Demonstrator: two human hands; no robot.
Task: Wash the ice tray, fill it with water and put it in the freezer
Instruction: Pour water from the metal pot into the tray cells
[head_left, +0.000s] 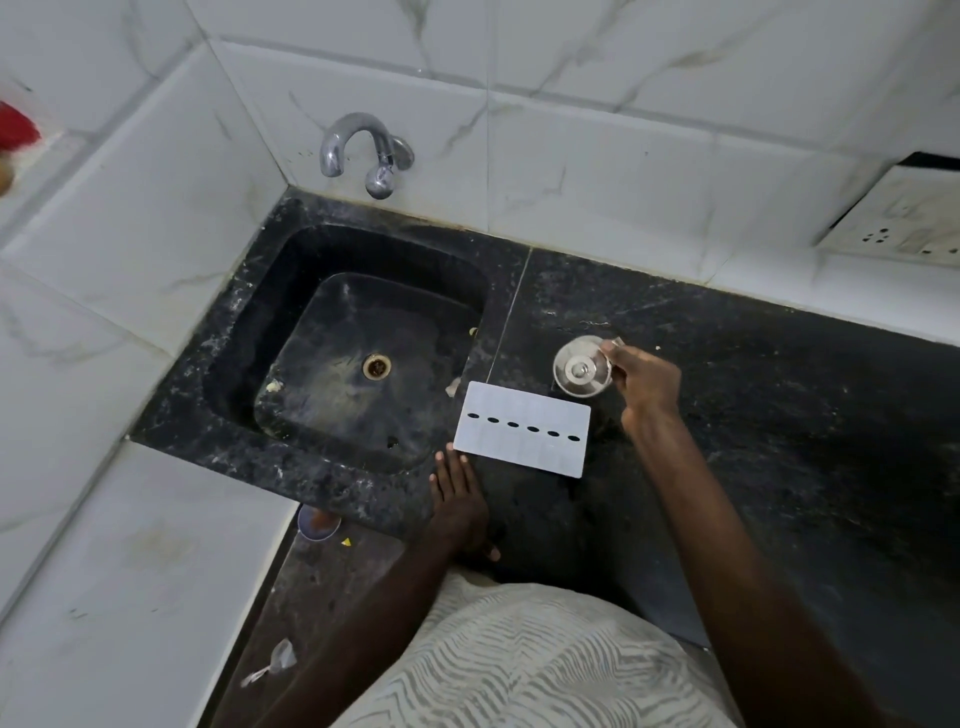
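Observation:
A white ice tray (522, 429) lies flat on the black stone counter (779, 415), just right of the sink, with a row of dark slots along its middle. My left hand (460, 491) rests flat on the counter, fingers apart, its fingertips touching the tray's near left corner. My right hand (644, 384) grips the rim of a clear round glass vessel (579, 368) standing behind the tray's right end. The black sink (244, 332) is dry, with a brass drain (376, 366). A chrome tap (358, 150) projects from the tiled wall above it, and no water runs.
White marble-look tiles cover the walls and the ledge on the left. A wall socket plate (904, 218) sits at the far right. A red object (15, 127) is at the left edge. A small dish (318, 522) and scraps of litter lie on the floor below the counter.

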